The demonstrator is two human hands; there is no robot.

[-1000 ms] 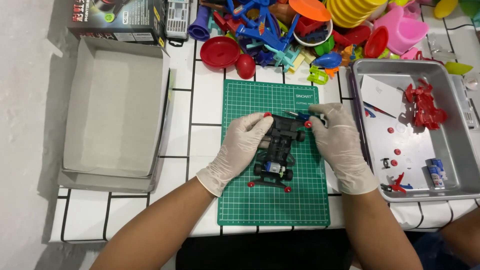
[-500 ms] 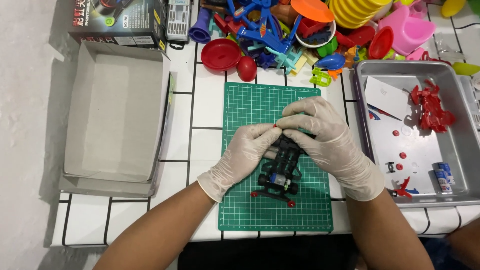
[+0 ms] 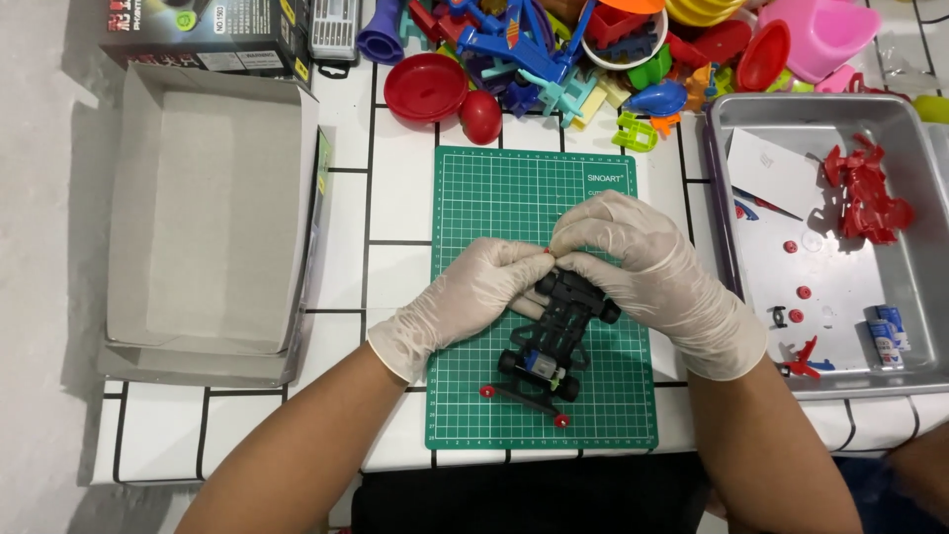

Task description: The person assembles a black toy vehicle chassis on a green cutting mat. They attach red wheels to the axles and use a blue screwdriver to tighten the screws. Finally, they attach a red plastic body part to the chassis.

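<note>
Toy car frame (image 3: pixel 556 341) lies long-ways toward the person; left hand (image 3: pixel 474 292) and right hand (image 3: pixel 643 262) pinch its far end together.

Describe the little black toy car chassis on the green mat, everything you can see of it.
The black toy car chassis looks like plastic, an open frame with no body shell. It has small black wheels, a blue-and-silver motor block near its rear and a rear bar tipped with two red rollers. It lies flat, slightly angled, on the green cutting mat. The gloved left hand and right hand pinch its front end.
</note>
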